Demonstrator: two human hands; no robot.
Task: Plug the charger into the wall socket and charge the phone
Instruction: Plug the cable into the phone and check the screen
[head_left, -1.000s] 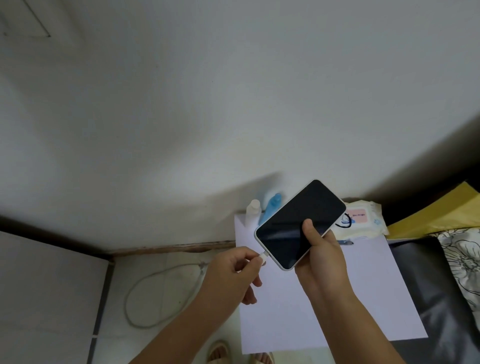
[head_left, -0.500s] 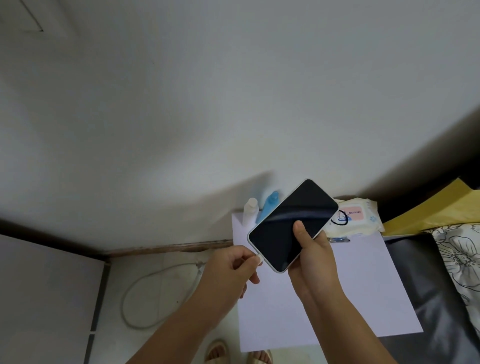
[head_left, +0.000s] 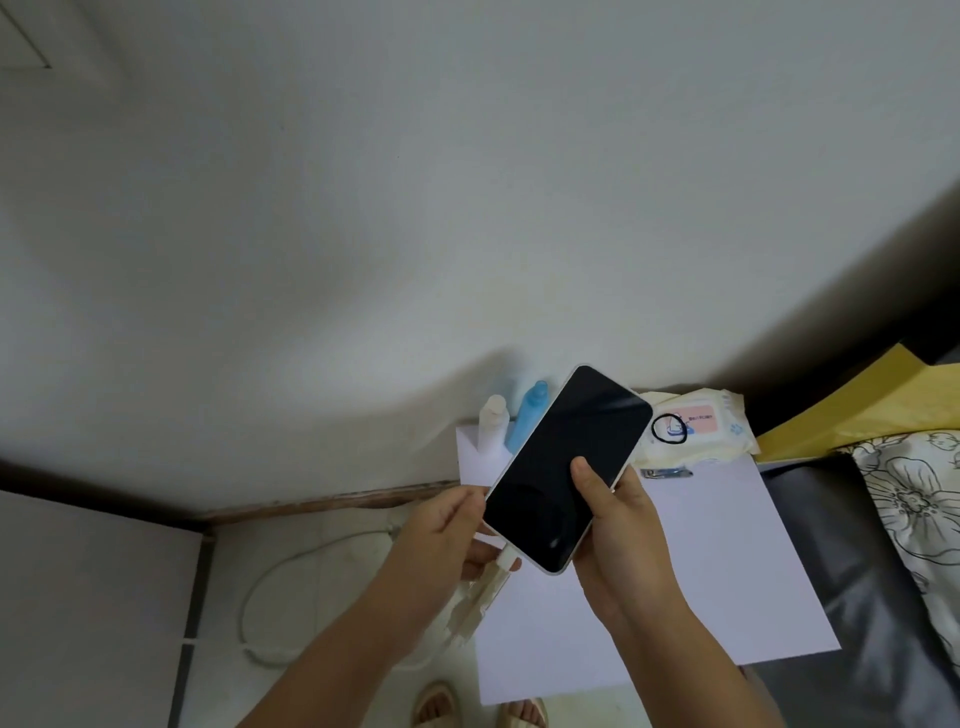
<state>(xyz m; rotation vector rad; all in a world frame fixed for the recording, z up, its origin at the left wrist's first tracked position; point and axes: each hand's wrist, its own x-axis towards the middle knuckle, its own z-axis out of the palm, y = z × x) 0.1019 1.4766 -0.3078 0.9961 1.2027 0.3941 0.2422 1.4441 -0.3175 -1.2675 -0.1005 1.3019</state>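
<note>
My right hand (head_left: 621, 530) grips a white-edged phone (head_left: 566, 462) with a dark screen, tilted up to the right, the thumb lying on the glass. The white connector (head_left: 506, 561) of the charger cable sits in the phone's bottom edge. My left hand (head_left: 441, 535) curls its fingers under the connector, with the thumb against the phone's left edge. A tape-wrapped stretch of cable (head_left: 475, 605) hangs below the connector, and the rest loops on the floor (head_left: 260, 597). No wall socket is in view.
A white board (head_left: 701, 571) lies below the hands. At its far edge by the wall stand a white bottle (head_left: 493, 421) and a blue bottle (head_left: 527, 415); a wipes pack (head_left: 696, 426) with a black hair tie (head_left: 668, 428) lies beside them. Yellow envelope (head_left: 857, 410) and floral fabric (head_left: 914, 493) at right.
The connector has gone into the phone's bottom edge. My left thumb has lifted off it and moved up to the phone's side. The taped cable now hangs in view.
</note>
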